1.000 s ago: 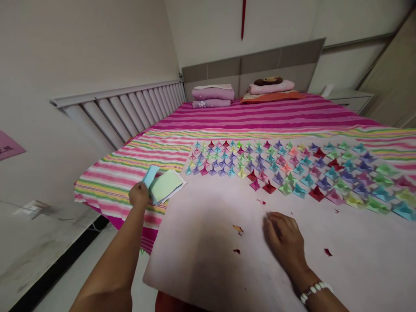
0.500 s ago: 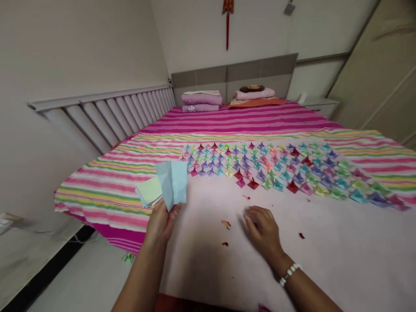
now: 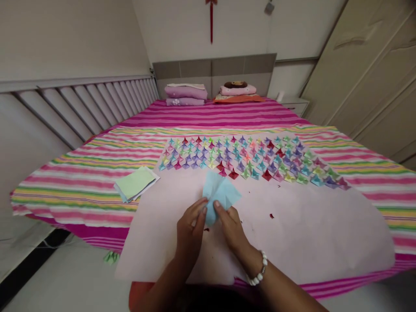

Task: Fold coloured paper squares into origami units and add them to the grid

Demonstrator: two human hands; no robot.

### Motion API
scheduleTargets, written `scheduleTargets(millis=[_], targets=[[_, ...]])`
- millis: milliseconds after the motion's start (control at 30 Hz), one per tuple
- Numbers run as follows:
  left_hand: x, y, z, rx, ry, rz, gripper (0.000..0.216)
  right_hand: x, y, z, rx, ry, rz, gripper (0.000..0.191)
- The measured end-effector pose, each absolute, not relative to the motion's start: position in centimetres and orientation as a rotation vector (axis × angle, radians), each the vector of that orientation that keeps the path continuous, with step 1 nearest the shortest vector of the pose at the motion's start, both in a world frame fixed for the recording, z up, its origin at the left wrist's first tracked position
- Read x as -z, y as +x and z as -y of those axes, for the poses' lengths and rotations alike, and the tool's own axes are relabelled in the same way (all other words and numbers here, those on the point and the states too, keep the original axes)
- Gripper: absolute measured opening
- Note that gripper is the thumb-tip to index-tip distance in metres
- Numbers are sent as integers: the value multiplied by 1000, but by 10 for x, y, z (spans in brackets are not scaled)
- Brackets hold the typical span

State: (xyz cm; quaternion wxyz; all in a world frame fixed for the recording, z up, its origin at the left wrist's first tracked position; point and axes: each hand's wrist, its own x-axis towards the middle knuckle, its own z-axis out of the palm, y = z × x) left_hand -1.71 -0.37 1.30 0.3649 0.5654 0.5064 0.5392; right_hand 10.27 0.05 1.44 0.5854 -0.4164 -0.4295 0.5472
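A creased sheet of light blue paper (image 3: 218, 190) is held up between both hands over the pale board or sheet (image 3: 162, 225) on the bed. My left hand (image 3: 192, 223) pinches its lower left edge. My right hand (image 3: 231, 224) grips the lower right part, thumb on top of the paper. Beyond the hands stand rows of small folded paper pieces (image 3: 246, 169) in many colours. To the left lies a stack of paper squares (image 3: 138, 182), pale green on top.
Folded purple bedding (image 3: 186, 93) and a pink pile (image 3: 238, 90) rest by the headboard (image 3: 243, 65). A white railing (image 3: 107, 102) runs along the left wall. Dark red scraps (image 3: 271, 216) lie on the pale surface. A green folded paper (image 3: 111, 258) is on the floor.
My left hand has carried the blue paper rightward, away from the stack, to the middle. My right hand, holding no paper before, has come in and taken hold of it. The view has shifted.
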Motion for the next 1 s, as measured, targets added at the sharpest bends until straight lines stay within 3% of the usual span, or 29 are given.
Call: scheduleTargets(millis=[233,433,633,1000], targets=[[-19,-25,6,-1187,1121,-1200,36,-3,113,-4,-1452,-897,806,36],[-17,-28,-1,-1222,952,-1194,50,-9,116,1,-1578,-848,747,38],[-22,-29,-1,-1100,897,-1001,34,-9,118,6,-1621,-855,822,32],[-27,-38,0,-1155,879,-1094,35,-10,130,6,-1604,-888,727,36]])
